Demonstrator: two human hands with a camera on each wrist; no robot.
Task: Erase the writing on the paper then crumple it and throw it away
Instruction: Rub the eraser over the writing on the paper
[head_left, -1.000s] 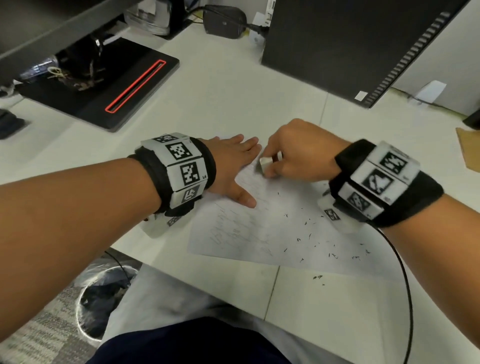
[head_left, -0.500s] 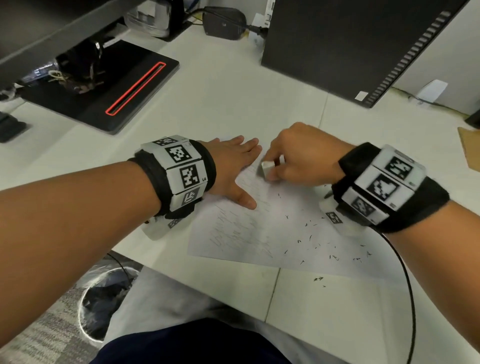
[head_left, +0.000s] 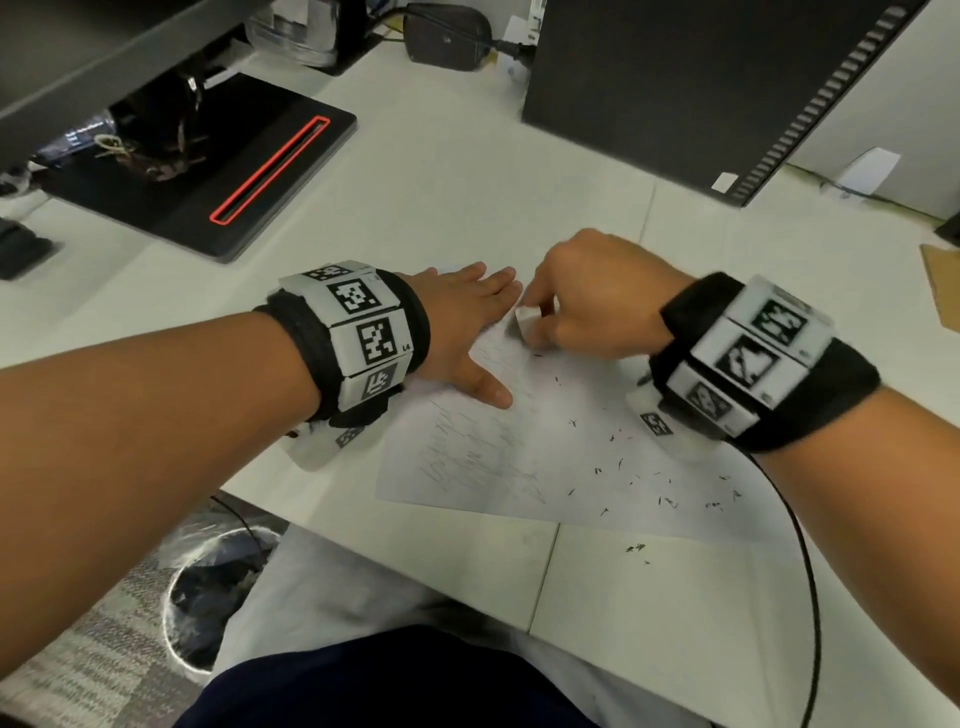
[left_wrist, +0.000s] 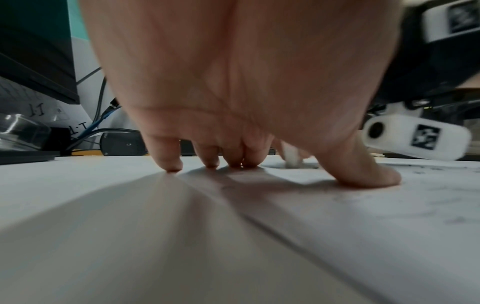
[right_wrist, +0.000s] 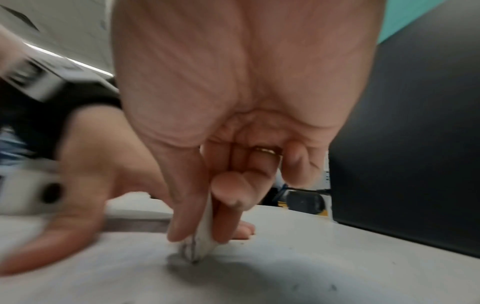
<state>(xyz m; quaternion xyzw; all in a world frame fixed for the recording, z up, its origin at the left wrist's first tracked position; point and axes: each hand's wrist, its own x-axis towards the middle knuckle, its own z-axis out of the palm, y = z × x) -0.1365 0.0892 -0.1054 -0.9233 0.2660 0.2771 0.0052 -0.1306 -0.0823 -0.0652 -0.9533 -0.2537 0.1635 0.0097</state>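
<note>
1. One sheet of paper (head_left: 524, 457) lies flat on the white counter (head_left: 467, 208), near its front edge, with faint pencil writing (head_left: 467, 457) left on its near-left part and dark eraser crumbs (head_left: 639, 467) scattered over its right part.
2. Paper handling – judged light, thin and limp; it is likely to slide or buckle under a rubbing stroke unless pinned. It should crumple with little force. For crumpling, a free edge or corner is the likely place to take hold, gathering inward.
3. Left hand (head_left: 462, 332) – fingers (left_wrist: 166, 156) straight and spread, tips and thumb pressed down on the sheet's far-left part; it pins the paper and holds nothing.
4. Right hand (head_left: 587, 296) – fingers (right_wrist: 182, 222) curled, pinching a small white eraser (right_wrist: 202, 240) between thumb and forefinger. The eraser's smudged lower end touches the paper just beside the left fingertips.
5. Eraser handling – judged small, firm and slightly rubbery, with good grip; a pinch close to the working end gives control.
6. Step in hand, as judged: erasing, with writing remaining on the near-left area. Crumpling and disposal are not yet done.
7. Container – a waste bin (head_left: 218, 587) with a dark liner stands on the floor below the counter's front edge, on the left. Its contents are too dark to make out.
8. Crumbs are loose and will likely spill when the sheet is lifted.
</note>
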